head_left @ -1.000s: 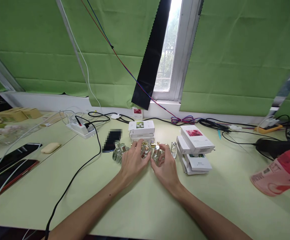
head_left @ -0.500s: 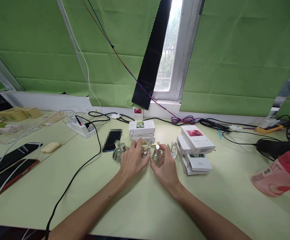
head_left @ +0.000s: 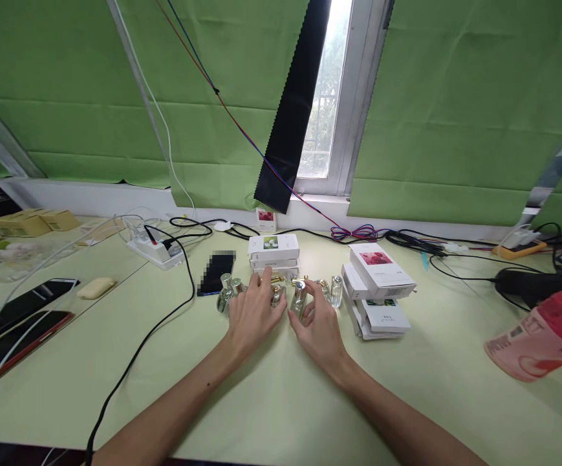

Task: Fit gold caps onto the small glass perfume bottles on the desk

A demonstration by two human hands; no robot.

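Glass perfume bottles (head_left: 224,299) form a loose row across the middle of the desk (head_left: 251,414), well in from its front edge. At the right of this group, the right hand (head_left: 322,327) has thumb and fingers closed about a silver-capped bottle (head_left: 299,299), which leans slightly. The left hand (head_left: 250,318) spreads over the bottles beside it, its thumb next to a gold-necked bottle (head_left: 277,295); whether its fingers grip one, I cannot tell. A clear upright bottle (head_left: 336,292) stands just past the right hand.

Behind the row, toward the far edge, white cartons (head_left: 273,245) lie stacked, the top one printed with white flowers. A second pile of cartons (head_left: 382,272) sits to the right, its top label showing a red picture above small dark text too fine to read. Another small carton (head_left: 266,220) with a red picture stands by the far edge.

Near the right edge, a pink canister (head_left: 528,340) with a red lid tilts; its lettering is unreadable. Smartphones (head_left: 16,307) lie by the left edge.
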